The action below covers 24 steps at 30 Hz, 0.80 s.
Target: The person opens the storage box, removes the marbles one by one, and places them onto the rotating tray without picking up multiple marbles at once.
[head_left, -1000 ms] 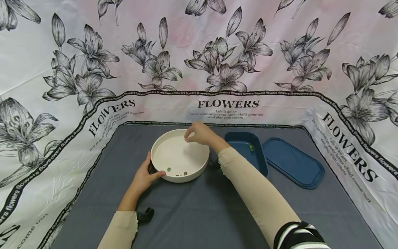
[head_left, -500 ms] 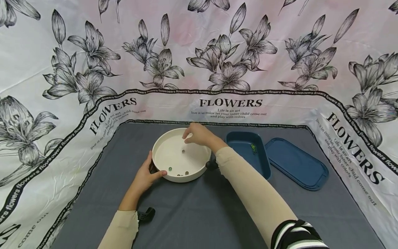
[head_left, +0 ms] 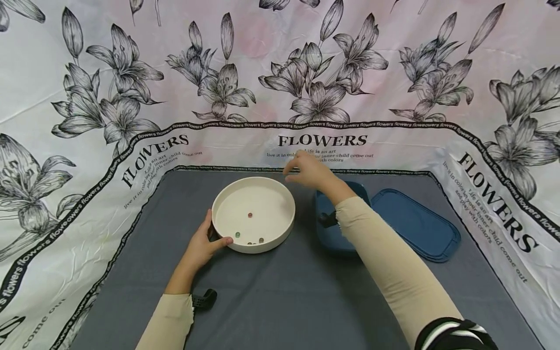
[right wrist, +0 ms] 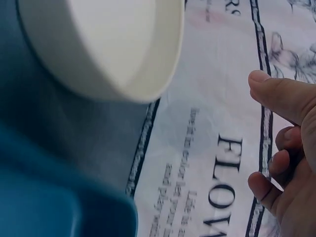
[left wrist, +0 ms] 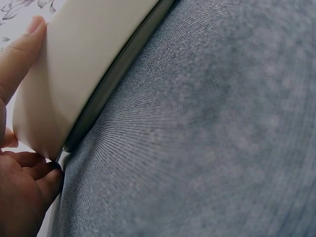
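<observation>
My left hand (head_left: 202,253) grips the near-left side of a round cream dish (head_left: 271,204), thumb over the rim. In the left wrist view, the fingers of that hand lie by the dish's lower edge. Several small marbles are in the dish: a reddish one (head_left: 250,215) near the middle, a green one (head_left: 237,235) and a brown one (head_left: 261,240) towards the near wall. Over the gap between dish and blue container (head_left: 329,238) my right hand (head_left: 309,170) is raised, fingers loosely bent, with nothing between thumb and fingers in the right wrist view (right wrist: 291,133).
The right forearm covers much of the blue container, hiding its contents. A matching blue lid (head_left: 417,226) lies to its right on the grey cloth (head_left: 271,301). Behind stands a flower-printed backdrop (head_left: 245,141).
A reddish marble has dropped from my right hand into the dish. That hand has then moved right, away from the dish towards the blue container. My left hand keeps its hold.
</observation>
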{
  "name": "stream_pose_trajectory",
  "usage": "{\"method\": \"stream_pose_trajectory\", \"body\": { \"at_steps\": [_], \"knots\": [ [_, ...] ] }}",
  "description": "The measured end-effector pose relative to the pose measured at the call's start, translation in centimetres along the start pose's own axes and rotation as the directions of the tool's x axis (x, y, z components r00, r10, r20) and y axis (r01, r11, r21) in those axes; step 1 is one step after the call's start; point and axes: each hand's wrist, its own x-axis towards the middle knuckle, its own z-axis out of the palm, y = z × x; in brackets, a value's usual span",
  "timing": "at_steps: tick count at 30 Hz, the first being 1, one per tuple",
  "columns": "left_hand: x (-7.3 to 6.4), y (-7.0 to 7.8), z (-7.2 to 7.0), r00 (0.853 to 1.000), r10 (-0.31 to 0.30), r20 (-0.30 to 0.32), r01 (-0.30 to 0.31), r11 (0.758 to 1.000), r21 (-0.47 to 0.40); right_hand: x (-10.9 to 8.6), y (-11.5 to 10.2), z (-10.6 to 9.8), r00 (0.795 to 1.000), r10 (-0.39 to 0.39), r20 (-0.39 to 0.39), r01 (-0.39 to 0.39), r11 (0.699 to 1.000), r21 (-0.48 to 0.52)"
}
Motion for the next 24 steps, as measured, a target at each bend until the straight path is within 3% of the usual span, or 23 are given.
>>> {"method": "stream_pose_trajectory", "body": {
  "at_steps": [13,24],
  "knots": [
    [-0.2,0.3,0.2,1.000,-0.018,0.006,0.017,1.000,0.012,-4.4,4.9,-2.1,0.991,0.027,-0.130,-0.029,0.999,-0.016],
    [-0.3,0.3,0.3,1.000,-0.015,0.003,0.015,1.000,0.004,-7.8,9.5,-2.4,0.974,0.130,-0.188,-0.136,0.990,-0.019]
  ]
}}
